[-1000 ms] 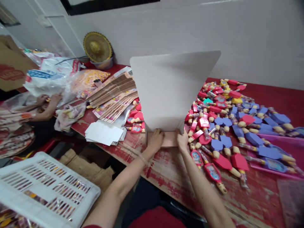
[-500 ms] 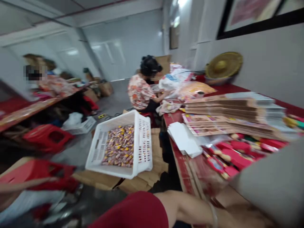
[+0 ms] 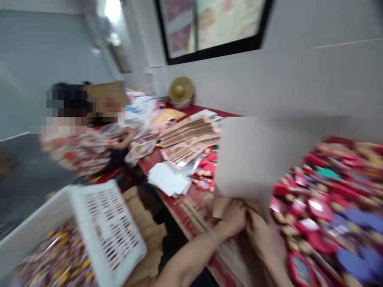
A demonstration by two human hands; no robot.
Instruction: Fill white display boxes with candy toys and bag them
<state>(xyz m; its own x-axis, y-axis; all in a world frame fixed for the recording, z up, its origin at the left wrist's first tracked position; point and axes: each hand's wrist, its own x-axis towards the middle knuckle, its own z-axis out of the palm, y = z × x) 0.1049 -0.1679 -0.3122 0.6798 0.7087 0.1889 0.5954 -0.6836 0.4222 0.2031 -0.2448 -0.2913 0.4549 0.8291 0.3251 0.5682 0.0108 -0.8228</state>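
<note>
A single head-worn camera looks forward and down across a worn red table [image 3: 196, 201], the blurred frame set at an angle so that the table's front edge slants from upper left to lower right. The wearer's left hand [image 3: 235, 215] and right hand [image 3: 259, 233] appear close, below and right of center; a white plastic basket [image 3: 136, 251], also close, is cropped at lower left. Farther off are a co-worker [image 3: 77, 153] at left and a pale wall [image 3: 299, 79] behind.
</note>
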